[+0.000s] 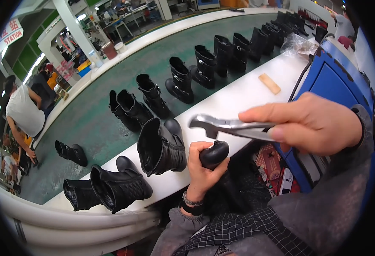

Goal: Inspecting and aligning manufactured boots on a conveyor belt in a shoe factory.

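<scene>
My left hand is wrapped round the toe end of a black boot, whose shaft runs down into shadow over my lap. In my right hand I grip a pair of metal lasting pincers by the handles. The head of the pincers hangs just above the boot toe, apart from it as far as I can see. Left of my hand, a black boot stands on the white ledge. Two more boots lie or lean at the ledge's near left end.
Several black buckled boots stand in a row along the green conveyor belt. A tan block and clear plastic wrap are on the ledge. A blue machine stands at right. Another person is at the far left.
</scene>
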Available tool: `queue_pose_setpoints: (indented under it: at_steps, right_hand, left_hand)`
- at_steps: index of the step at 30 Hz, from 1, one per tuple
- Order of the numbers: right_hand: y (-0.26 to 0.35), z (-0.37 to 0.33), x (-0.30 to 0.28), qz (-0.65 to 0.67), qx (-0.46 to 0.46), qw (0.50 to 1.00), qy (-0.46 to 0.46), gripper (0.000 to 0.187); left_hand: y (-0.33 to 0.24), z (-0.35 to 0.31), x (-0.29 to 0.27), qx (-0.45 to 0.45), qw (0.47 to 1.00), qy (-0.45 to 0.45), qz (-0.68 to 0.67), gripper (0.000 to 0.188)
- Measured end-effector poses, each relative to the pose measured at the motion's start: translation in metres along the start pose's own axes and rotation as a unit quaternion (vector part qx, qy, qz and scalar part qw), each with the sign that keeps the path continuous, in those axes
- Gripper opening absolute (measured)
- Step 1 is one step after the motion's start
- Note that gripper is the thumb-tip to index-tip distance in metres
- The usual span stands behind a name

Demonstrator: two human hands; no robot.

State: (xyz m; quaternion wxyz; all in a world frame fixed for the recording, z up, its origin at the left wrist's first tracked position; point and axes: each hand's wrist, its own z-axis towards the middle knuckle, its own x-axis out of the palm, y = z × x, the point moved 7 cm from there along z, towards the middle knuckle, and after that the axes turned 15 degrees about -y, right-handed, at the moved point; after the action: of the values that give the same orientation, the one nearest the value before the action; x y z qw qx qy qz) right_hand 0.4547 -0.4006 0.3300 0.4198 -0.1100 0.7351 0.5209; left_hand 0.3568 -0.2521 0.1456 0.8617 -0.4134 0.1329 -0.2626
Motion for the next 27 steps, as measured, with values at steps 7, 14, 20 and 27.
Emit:
queue_pose_setpoints:
  at_steps: [7,14,20,27]
  right_hand:
    - [-0.015,0.013,0.017,-0.070,-0.018,0.996,0.052,0.045]
    - [-0.011,0.002,0.008,0.106,-0.030,0.994,0.000,0.045]
    - [-0.004,0.001,0.007,-0.018,-0.100,0.995,-0.009,0.046]
    - [-0.009,0.004,0.018,-0.076,-0.111,0.991,0.020,0.045]
  left_hand:
    - [-0.006,-0.001,0.004,0.013,1.000,0.024,0.014,0.052]
    - [-0.002,-0.006,0.002,0.002,0.999,0.031,0.007,0.054]
    - [0.004,-0.007,0.003,-0.026,1.000,0.010,-0.008,0.051]
    - [0.008,-0.009,0.005,-0.084,0.996,0.018,-0.028,0.051]
